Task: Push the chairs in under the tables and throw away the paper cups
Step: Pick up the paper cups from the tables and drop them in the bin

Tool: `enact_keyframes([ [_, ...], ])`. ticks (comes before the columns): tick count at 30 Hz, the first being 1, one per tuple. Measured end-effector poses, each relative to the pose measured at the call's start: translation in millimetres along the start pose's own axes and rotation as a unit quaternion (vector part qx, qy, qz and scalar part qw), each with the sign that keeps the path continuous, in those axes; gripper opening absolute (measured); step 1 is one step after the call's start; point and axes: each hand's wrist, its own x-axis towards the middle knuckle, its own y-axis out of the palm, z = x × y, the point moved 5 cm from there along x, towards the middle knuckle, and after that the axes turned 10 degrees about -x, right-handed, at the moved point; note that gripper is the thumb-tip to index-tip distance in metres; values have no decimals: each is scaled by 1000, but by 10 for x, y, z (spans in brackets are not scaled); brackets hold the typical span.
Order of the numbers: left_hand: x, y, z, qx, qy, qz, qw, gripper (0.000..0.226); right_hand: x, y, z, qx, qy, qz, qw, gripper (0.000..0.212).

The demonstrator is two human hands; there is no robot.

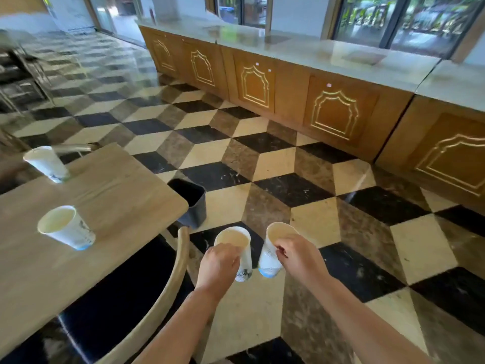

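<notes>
Our left hand (219, 264) and right hand (296, 254) each pinch a paper cup's rim: light, crushable; bin (193, 203) ahead-left.

The wooden counter (110, 195) carries two paper cups (both upright): one (67, 227) nearer its front edge, another (46, 162) at its far edge

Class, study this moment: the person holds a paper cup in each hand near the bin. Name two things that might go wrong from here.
1. The black bin sits partly tucked beside the table corner, so a cup dropped from the left hand or right hand could miss and land on the floor.
2. Two more cups stand on the table; with both hands full, they might be forgotten.
</notes>
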Motion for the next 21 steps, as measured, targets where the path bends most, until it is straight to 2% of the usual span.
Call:
enact_keyframes([
  [3,324,32,20,9,-38,-24,999,14,448,89,-153,1,-38,20,999,11],
  [8,840,41,181,19,-89,-54,994,17,1162,312,-188,-4,-81,72,994,16],
  [14,1654,95,688,35,-113,-72,990,25,2211,591,-151,-5,-117,83,990,13],
  [18,2233,-39,1064,35,-151,-93,983,22,2958,641,-28,-4,-153,96,984,13],
  [21,2651,-196,1354,31,-151,-97,983,22,3491,697,116,-7,-176,98,980,12],
])
